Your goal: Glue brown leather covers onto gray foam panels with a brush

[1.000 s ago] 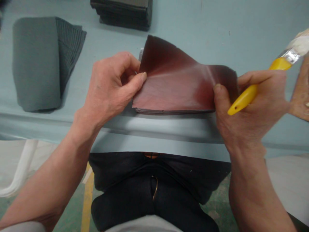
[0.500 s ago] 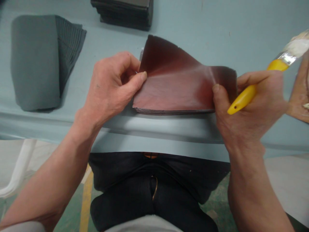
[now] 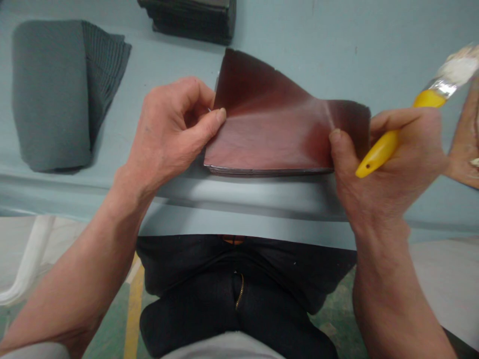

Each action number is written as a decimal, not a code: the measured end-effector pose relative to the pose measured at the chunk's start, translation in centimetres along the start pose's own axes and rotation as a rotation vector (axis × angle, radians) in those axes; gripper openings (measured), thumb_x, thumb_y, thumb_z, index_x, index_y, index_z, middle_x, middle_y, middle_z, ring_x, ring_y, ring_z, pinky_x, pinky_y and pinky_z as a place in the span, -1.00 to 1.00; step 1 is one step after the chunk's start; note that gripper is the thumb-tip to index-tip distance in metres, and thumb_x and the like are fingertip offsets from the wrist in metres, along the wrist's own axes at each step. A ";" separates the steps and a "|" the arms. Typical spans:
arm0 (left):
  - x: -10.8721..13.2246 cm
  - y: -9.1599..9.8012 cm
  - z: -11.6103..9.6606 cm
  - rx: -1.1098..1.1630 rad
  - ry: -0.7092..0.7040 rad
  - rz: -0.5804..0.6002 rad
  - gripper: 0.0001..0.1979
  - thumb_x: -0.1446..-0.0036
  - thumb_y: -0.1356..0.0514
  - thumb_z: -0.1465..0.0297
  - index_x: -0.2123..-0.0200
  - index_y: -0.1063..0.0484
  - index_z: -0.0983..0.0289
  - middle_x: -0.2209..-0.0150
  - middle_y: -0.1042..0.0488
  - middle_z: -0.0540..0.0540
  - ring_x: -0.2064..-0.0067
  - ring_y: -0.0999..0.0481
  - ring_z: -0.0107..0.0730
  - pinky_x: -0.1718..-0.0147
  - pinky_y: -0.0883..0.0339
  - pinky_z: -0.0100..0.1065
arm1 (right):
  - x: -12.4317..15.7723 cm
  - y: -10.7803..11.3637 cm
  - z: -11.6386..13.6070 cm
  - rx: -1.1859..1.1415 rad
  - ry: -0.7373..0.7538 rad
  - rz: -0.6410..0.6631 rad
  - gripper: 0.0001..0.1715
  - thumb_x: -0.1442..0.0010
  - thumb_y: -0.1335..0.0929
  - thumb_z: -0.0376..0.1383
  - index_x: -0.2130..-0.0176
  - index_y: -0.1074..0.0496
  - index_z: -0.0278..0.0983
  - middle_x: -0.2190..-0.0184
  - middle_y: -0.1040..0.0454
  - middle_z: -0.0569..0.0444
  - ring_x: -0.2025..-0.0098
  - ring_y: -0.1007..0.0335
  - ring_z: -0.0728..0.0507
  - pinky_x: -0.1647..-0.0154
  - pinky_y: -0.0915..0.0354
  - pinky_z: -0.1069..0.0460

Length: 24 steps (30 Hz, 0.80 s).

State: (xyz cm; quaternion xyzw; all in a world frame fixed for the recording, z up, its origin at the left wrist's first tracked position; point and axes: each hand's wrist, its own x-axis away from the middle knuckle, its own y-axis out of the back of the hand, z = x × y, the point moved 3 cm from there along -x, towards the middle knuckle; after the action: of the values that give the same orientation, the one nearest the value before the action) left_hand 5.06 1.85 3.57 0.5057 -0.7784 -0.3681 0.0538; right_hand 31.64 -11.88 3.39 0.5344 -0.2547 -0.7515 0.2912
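Note:
A stack of dark reddish-brown leather pieces (image 3: pixel 273 134) lies near the table's front edge, its upper side bent upward at both far corners. My left hand (image 3: pixel 172 129) pinches its left side, thumb on top and fingers hidden beneath. At the right end, my right hand (image 3: pixel 392 154) grips the same pieces with its thumb on the top face. That hand also holds a paintbrush (image 3: pixel 381 152) with a yellow handle, its white-coated bristles pointing up and right. How many pieces each hand grips cannot be made out.
A fanned pile of grey-green pieces (image 3: pixel 52 94) lies on the left of the pale blue table (image 3: pixel 292 30). Behind the leather sits a dark stack (image 3: pixel 190 20). A brown board or piece (image 3: pixel 466 139) with whitish smears shows at the right edge.
Both hands keep their grip on the leather, with only a slight shift. The bent right corner is spread a little farther right. The whole view has moved slightly.

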 end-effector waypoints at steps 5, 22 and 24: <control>0.0 0.1 0.1 0.013 0.023 0.006 -0.87 -0.28 -0.31 0.34 0.36 -0.48 0.13 0.42 -0.48 -0.10 0.43 -0.28 -0.48 0.42 -0.18 -0.26 | -0.1 0.1 0.1 -0.068 -0.019 0.003 -0.70 -0.24 -0.50 -0.09 0.25 -0.41 -0.21 0.36 -0.43 0.16 0.37 -0.33 -0.01 0.31 -0.33 0.02; 0.1 0.3 0.2 -0.015 0.058 -0.012 -0.85 -0.24 -0.34 0.29 0.36 -0.53 0.18 0.45 -0.47 -0.08 0.44 -0.33 -0.47 0.45 -0.14 -0.29 | -0.2 0.6 -0.4 -0.072 -0.116 0.101 -0.69 -0.30 -0.47 -0.03 0.15 -0.36 -0.13 0.28 -0.43 0.12 0.28 -0.43 -0.12 0.26 -0.40 -0.04; 0.1 0.5 0.2 -0.040 0.088 -0.017 -0.82 -0.23 -0.35 0.25 0.36 -0.53 0.20 0.45 -0.46 -0.08 0.45 -0.34 -0.46 0.45 -0.14 -0.30 | -0.2 0.6 -0.7 -0.081 -0.114 0.095 -0.69 -0.30 -0.48 -0.04 0.15 -0.36 -0.11 0.30 -0.44 0.14 0.31 -0.42 -0.11 0.27 -0.40 -0.03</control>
State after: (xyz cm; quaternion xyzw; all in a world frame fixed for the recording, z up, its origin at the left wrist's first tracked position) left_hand 4.53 1.96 3.63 0.5270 -0.7633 -0.3614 0.0951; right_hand 32.48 -12.28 3.72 0.4659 -0.2654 -0.7757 0.3328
